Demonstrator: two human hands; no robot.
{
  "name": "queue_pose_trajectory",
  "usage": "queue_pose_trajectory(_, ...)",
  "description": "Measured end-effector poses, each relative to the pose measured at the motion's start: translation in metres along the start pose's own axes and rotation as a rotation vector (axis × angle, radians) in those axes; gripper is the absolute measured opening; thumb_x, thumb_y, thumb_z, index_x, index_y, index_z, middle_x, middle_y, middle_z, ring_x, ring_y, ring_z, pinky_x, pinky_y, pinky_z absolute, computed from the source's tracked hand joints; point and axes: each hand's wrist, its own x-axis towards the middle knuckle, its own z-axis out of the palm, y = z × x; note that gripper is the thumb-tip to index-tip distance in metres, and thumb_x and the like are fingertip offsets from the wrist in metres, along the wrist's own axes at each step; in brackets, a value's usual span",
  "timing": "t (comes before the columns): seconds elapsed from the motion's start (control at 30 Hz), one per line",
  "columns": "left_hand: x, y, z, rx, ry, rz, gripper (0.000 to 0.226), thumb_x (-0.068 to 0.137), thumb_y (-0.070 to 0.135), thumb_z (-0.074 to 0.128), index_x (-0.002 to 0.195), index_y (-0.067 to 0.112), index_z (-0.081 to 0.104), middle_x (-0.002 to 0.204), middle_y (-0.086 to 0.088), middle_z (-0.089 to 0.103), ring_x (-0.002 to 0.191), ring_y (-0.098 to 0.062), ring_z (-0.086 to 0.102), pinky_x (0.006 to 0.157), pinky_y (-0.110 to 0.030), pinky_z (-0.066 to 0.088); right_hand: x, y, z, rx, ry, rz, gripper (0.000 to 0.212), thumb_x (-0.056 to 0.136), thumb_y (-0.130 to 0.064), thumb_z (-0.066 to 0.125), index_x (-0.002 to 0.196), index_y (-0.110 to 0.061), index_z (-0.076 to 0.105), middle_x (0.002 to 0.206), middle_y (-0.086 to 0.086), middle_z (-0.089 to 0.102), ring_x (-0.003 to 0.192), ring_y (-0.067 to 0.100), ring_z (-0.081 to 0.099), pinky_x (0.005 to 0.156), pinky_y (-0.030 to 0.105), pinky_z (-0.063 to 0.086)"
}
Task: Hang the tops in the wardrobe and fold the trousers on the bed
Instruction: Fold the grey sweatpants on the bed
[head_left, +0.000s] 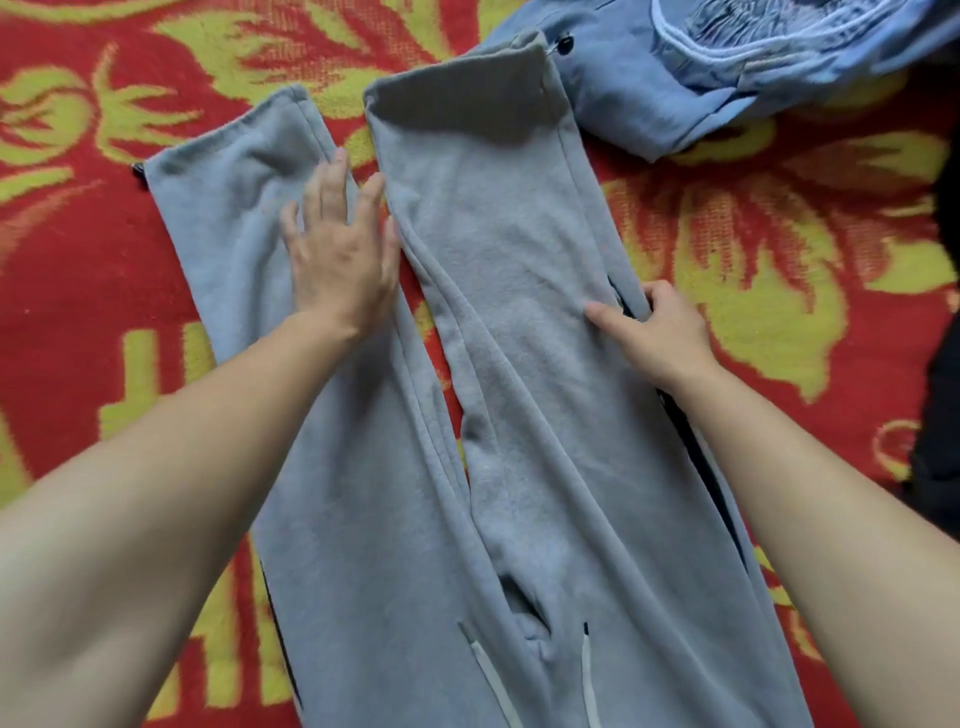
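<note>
Sweatpants (498, 260): my left hand (340, 265), flat with fingers spread, pins one leg; my right hand (657, 332) pinches the 3 o'clock seam. I'd fold across, matching seams.

The bed (78, 312) is covered by a red blanket (779, 249) with a large yellow-green leaf pattern, and grey trousers (498, 260) lie flat along it, legs pointing away and slightly spread so a strip of blanket shows between them. Their white drawstrings (587, 675) lie at the near end. A crumpled blue garment (649, 93) lies at the far right, touching the cuff of the right leg, and a dark cloth (940, 441) lies at the right edge, apart from the trousers.
</note>
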Motion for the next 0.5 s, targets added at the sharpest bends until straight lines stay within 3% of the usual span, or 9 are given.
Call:
queue_pose_trajectory(0.07,-0.006,0.021,0.000,-0.012,-0.169,0.115,0.055,0.102,0.049,0.031,0.152,0.025,0.034,0.163,-0.012,0.019,0.150,-0.031,0.016,0.115,-0.054,0.022,0.001,0.006,-0.006,0.144,-0.083,-0.012,0.045,0.082,-0.052,0.072,0.113,-0.021,0.063,0.115,0.000,0.066,0.110,0.022,0.061,0.100,0.047,0.047)
queue_pose_trajectory(0.17,-0.004,0.035,0.016,0.166,-0.581,0.101,0.064,0.101,0.059,0.018,0.157,0.035,-0.002,0.166,-0.003,-0.009,0.152,-0.028,-0.011,0.119,-0.060,0.006,0.006,0.010,-0.008,0.145,-0.105,-0.048,0.040,0.083,-0.050,0.072,0.111,-0.024,0.061,0.116,-0.002,0.065,0.109,0.021,0.061,0.102,0.050,0.045)
queue_pose_trajectory(0.33,0.014,0.033,0.019,0.229,-0.682,0.058,0.066,0.099,0.062,0.020,0.154,0.040,-0.009,0.165,0.001,-0.014,0.151,-0.027,-0.013,0.119,-0.059,0.009,0.010,0.016,-0.006,0.109,-0.104,-0.127,0.038,0.082,-0.054,0.071,0.107,-0.029,0.057,0.119,0.002,0.058,0.115,0.024,0.054,0.106,0.050,0.040)
queue_pose_trajectory(0.5,0.016,0.032,0.023,0.228,-0.675,0.032,0.066,0.098,0.064,0.021,0.154,0.043,-0.009,0.165,0.002,-0.012,0.152,-0.026,-0.011,0.120,-0.058,0.011,0.011,0.021,-0.003,0.108,-0.095,-0.153,0.044,0.081,-0.055,0.072,0.114,-0.029,0.061,0.117,-0.002,0.060,0.118,0.025,0.050,0.105,0.044,0.034)
